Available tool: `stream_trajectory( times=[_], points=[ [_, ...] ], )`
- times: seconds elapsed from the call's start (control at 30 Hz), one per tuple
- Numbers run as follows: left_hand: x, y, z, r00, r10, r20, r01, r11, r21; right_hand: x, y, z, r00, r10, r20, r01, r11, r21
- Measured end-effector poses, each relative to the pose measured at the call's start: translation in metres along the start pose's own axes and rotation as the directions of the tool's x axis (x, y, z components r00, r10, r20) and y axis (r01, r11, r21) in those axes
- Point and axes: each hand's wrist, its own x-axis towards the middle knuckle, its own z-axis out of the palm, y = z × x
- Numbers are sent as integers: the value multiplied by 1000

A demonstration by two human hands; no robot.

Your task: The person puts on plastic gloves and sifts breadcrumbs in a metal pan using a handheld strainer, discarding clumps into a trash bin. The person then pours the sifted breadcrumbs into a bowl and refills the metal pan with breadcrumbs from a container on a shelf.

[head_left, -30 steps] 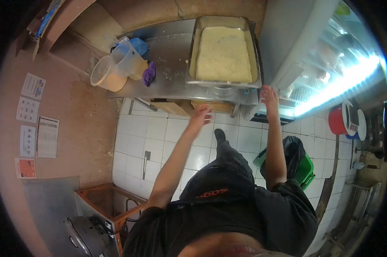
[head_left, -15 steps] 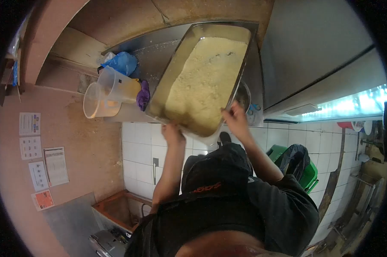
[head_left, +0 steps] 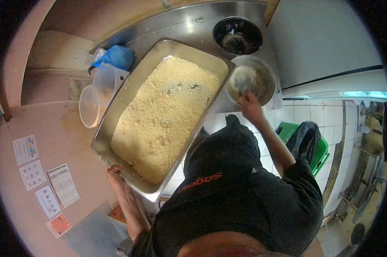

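The left hand [head_left: 115,172] is closed around the rim at the near left corner of a deep steel pan [head_left: 200,58], with its fingers bent over the edge. The right hand [head_left: 250,105] is at the near side of a steel bowl [head_left: 265,79], its fingers partly curled and pointing inward; they are blurred, so I cannot tell if they grip the rim or some object inside. Pale material [head_left: 244,77] is seen in this bowl.

The pan is in front of the person, turned at a slant, and its near end reaches past the front of the steel counter [head_left: 198,36]. Yellow crumbly meal [head_left: 163,111] covers its bottom, with a few dark marks toward the far end. The pan's far right corner is just beside the steel bowl; I cannot tell whether they touch.

Behind the steel bowl is a black bowl [head_left: 253,36]. To the left of the pan stand two translucent plastic containers, and near them lies a blue plastic bag [head_left: 117,58].
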Motion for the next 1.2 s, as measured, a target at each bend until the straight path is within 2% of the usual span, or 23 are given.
stream_trajectory(
  times=[0.03,0.1,0.17,0.23,0.3,0.33,0.37,0.4,0.43,0.5,0.57,0.63,0.67,0.7,0.77,0.8,0.9,0.97,1.03,1.07,1.13,1.17,1.2],
  points=[
    [-1,19,-2,1000,9,28,-10,999,33,2,3,1,999,49,7,-49,998,32],
    [-7,21,-2,999,-19,42,16,998,67,-3,-8,-27,993,98,-63,-103,992,-76],
    [9,12,11,998,-53,-41,60,979,197,-15,-5,-28,985,73,-157,-109,966,-236],
    [40,3,19,998,-28,58,20,991,136,1,-34,-48,978,14,-210,-69,965,-254],
    [94,-18,14,993,-34,114,8,975,220,2,-53,-49,945,198,-259,-149,969,197],
    [112,-23,20,992,-35,118,7,974,226,-2,-64,-49,902,431,-16,-392,834,388],
    [127,-27,27,970,-40,240,-11,978,207,-9,-61,-32,899,438,-17,-398,831,390],
    [137,-31,34,933,-44,356,-24,982,185,-19,-53,-4,876,475,82,-442,724,530],
    [143,-43,38,932,-62,357,-9,981,195,-29,-57,8,846,497,192,-493,592,638],
    [156,-50,53,872,-52,486,-89,961,263,-29,-73,9,742,581,335,-668,685,291],
    [166,-47,68,847,-35,531,-126,957,263,-28,-79,10,756,587,289,-653,705,277],
    [151,-41,86,824,-29,566,-152,951,271,-35,-76,23,806,592,13,-584,791,183],
    [138,-60,96,797,-36,603,-179,939,293,-50,-76,31,826,524,-207,-505,851,141],
    [131,-66,107,767,-31,641,-220,926,307,-57,-72,33,826,524,-209,-507,852,134],
    [144,-83,112,717,-35,696,-198,947,252,-63,-65,27,914,296,-278,-336,935,-109],
    [137,-79,121,743,-51,667,-159,955,249,-70,-49,34,877,429,-216,-441,897,-7],
    [151,-78,132,744,-68,665,-124,964,237,-61,-47,27,866,436,-245,-454,891,-20],
    [163,-93,145,705,41,708,-255,946,199,-53,-55,15,850,490,-192,-492,869,40],
    [173,-107,151,702,9,712,-228,950,214,-48,-59,12,854,488,-179,-483,873,74],
    [177,-117,155,708,73,702,-305,929,211,-45,-62,11,858,482,-179,-477,876,73],
    [167,-123,167,728,154,668,-437,855,280,-38,-63,9,672,729,-131,-648,665,371],
    [179,-131,166,729,155,667,-436,856,278,-38,-61,13,675,726,-131,-647,667,369],
    [203,-148,167,712,156,685,-453,847,278,-39,-52,24,624,721,-300,-594,688,417]
  ],
)
